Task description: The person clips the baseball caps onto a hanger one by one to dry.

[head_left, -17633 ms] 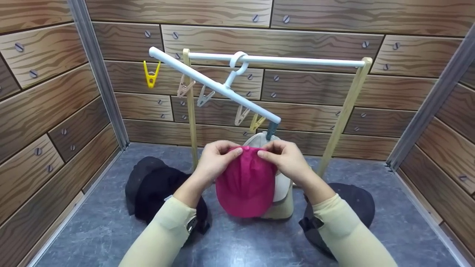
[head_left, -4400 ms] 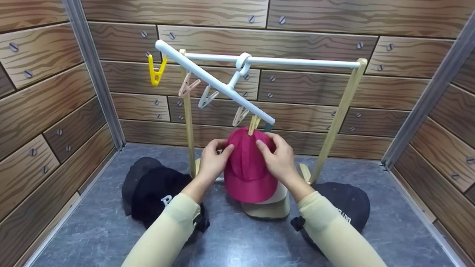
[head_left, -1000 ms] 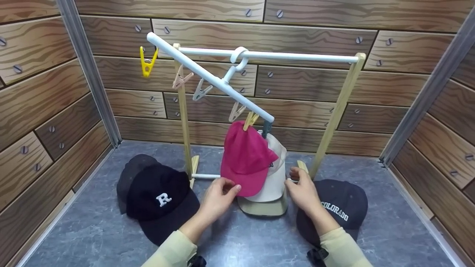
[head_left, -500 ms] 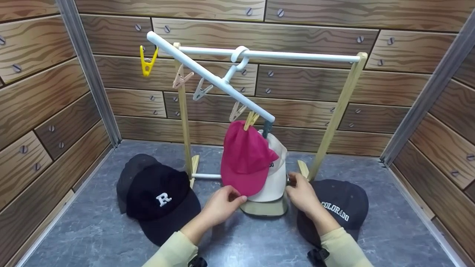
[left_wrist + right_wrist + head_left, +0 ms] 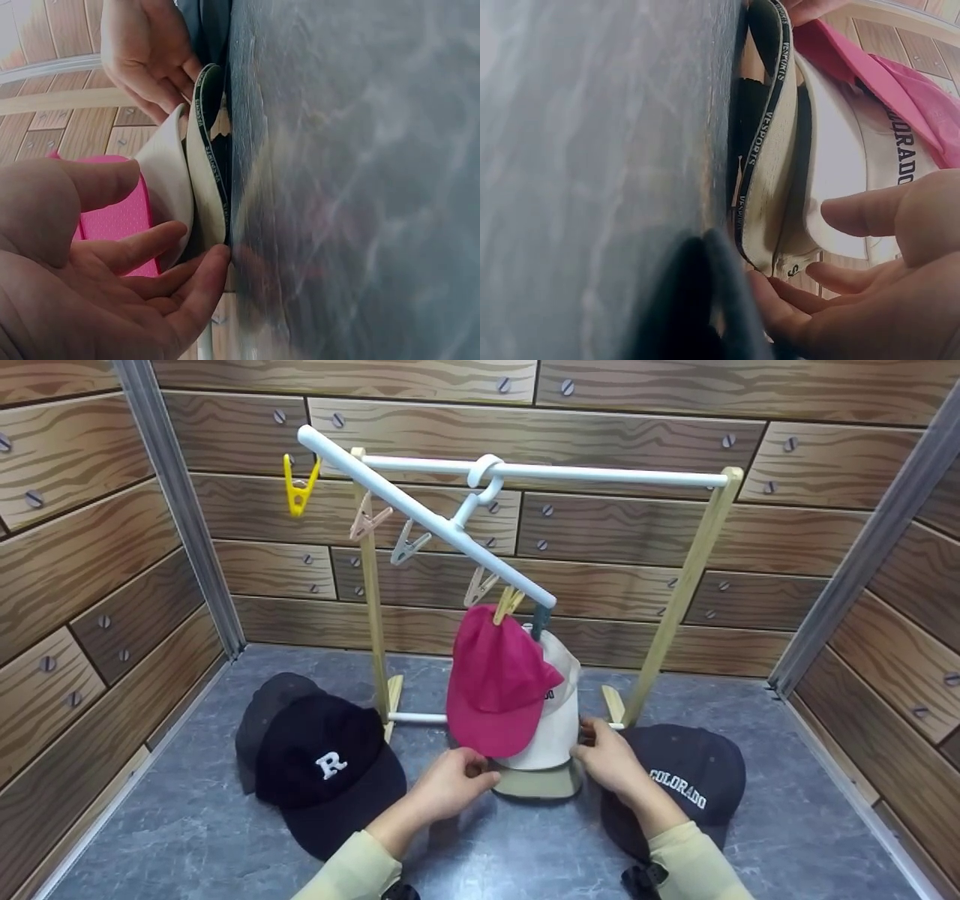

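Observation:
A pink cap (image 5: pixel 491 675) hangs from a pale yellow clothespin (image 5: pixel 508 604) on the tilted white hanger (image 5: pixel 427 514). Behind it a white cap (image 5: pixel 559 727) hangs from a dark teal clothespin (image 5: pixel 540 622). Behind and below both is a khaki cap (image 5: pixel 538 784), its brim close to the tabletop and its crown mostly hidden. My left hand (image 5: pixel 450 784) is at the left end of that brim; in the left wrist view, its loose fingertips (image 5: pixel 219 255) touch the brim edge. My right hand (image 5: pixel 611 757) is at the other side, fingertips against the khaki cap (image 5: pixel 769 195), thumb apart.
A black cap with an R (image 5: pixel 322 772) overlaps a dark grey cap (image 5: pixel 266 720) at left. A dark Colorado cap (image 5: pixel 690 772) lies beside my right forearm. Several unused clothespins, including a yellow one (image 5: pixel 300 489), hang along the hanger. The rack's wooden post (image 5: pixel 682 592) stands at right.
Earlier both hands held the pink cap; it now hangs clipped, and the hands have lowered to the khaki cap. Over the last second, my left hand slid down past the pink brim.

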### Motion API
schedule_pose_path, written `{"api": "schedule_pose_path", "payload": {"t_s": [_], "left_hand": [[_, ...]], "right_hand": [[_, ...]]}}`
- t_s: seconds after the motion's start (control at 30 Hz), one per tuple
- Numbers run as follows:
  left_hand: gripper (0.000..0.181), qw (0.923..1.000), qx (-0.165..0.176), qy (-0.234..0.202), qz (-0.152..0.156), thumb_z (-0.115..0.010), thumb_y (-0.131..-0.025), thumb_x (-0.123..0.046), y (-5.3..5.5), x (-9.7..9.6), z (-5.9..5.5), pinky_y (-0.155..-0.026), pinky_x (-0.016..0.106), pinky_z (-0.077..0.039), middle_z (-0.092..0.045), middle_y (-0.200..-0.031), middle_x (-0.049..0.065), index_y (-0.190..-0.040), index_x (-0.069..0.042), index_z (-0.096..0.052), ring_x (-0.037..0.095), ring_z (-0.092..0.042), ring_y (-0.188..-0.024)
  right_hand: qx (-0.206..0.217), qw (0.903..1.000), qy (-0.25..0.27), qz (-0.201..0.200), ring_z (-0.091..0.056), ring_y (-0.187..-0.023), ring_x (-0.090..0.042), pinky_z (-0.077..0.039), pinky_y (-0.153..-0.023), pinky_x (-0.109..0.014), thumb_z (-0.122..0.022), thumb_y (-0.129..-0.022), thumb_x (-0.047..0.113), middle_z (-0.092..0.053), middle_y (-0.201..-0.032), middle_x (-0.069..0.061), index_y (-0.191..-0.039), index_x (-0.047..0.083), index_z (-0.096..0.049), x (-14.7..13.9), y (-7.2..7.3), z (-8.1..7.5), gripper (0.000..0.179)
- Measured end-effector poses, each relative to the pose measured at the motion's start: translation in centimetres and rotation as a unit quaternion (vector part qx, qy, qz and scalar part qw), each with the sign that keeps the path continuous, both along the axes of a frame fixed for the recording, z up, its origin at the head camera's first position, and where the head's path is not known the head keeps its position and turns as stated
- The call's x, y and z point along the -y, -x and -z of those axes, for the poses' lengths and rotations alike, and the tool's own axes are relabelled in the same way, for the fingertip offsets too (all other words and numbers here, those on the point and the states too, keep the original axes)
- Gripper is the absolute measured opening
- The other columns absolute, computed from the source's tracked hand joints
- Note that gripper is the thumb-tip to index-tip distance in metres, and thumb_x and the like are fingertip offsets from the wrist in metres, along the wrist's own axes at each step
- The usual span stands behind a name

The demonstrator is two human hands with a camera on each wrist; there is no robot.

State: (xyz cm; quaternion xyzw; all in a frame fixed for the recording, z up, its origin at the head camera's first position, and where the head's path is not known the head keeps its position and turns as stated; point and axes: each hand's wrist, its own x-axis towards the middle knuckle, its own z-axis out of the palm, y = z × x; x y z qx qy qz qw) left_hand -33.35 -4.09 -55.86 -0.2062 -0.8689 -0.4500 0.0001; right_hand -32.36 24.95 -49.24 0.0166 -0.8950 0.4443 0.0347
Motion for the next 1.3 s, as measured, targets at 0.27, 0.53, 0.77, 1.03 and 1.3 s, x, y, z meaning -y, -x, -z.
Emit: {"api": "schedule_pose_path", "payload": {"t_s": [0.27, 0.53, 0.77, 1.03, 1.3], "left_hand": [[0.047, 0.9991, -0.005, 0.031, 0.028, -0.081, -0.098, -0.043, 0.0, -0.2, 0.5, -0.089, 0.043, -0.058, -0.072, -0.105, -0.002, -0.123, -0.004, -0.075, 0.016, -0.066, -0.098], [0.038, 0.999, -0.002, 0.037, 0.025, -0.082, -0.098, -0.044, 1.1, -0.2, 2.2, -0.085, 0.037, -0.055, -0.068, -0.1, -0.01, -0.118, -0.012, -0.076, 0.01, -0.063, -0.094], [0.038, 0.999, 0.002, 0.034, 0.028, -0.083, -0.097, -0.045, 1.2, -0.2, 2.2, -0.086, 0.036, -0.054, -0.067, -0.102, -0.009, -0.117, -0.014, -0.076, 0.011, -0.062, -0.096], [0.038, 0.9994, 0.005, 0.012, 0.032, -0.084, -0.093, -0.033, -1.7, 0.0, -2.1, -0.089, 0.042, -0.051, -0.062, -0.103, 0.003, -0.111, -0.002, -0.072, 0.02, -0.056, -0.098], [0.036, 0.9944, 0.059, -0.086, 0.016, -0.084, -0.09, -0.01, -3.6, 0.2, -5.0, -0.09, 0.041, -0.054, -0.069, -0.11, 0.017, -0.116, 0.01, -0.069, 0.027, -0.062, -0.101]], "right_hand": [[-0.001, 0.9999, -0.009, -0.011, -0.058, -0.139, -0.048, -0.045, -0.119, -0.06, -0.062, -0.092, -0.001, -0.065, -0.142, -0.033, -0.15, -0.017, -0.053, -0.1, 0.0, 0.3, 0.061], [0.027, 0.9994, 0.021, -0.005, -0.054, -0.145, -0.049, -0.047, -0.118, -0.057, -0.058, -0.092, 0.0, -0.06, -0.15, -0.036, -0.157, -0.018, -0.044, -0.1, -0.1, 0.2, 0.069], [0.027, 0.999, 0.034, 0.005, -0.058, -0.14, -0.046, -0.051, -0.113, -0.054, -0.06, -0.091, 0.001, -0.062, -0.146, -0.036, -0.156, -0.02, -0.043, -0.2, 0.0, 0.3, 0.07], [0.039, 0.9963, 0.076, 0.008, -0.068, -0.101, -0.031, -0.058, -0.074, -0.037, -0.058, -0.09, -0.005, -0.068, -0.129, -0.029, -0.156, -0.019, -0.043, -0.3, 0.1, 0.4, 0.069], [0.039, 0.9954, 0.085, 0.018, -0.062, -0.078, -0.021, -0.056, -0.065, -0.034, -0.061, -0.092, -0.001, -0.065, -0.106, -0.017, -0.155, -0.021, -0.042, -0.5, 0.1, 0.6, 0.069]]}}
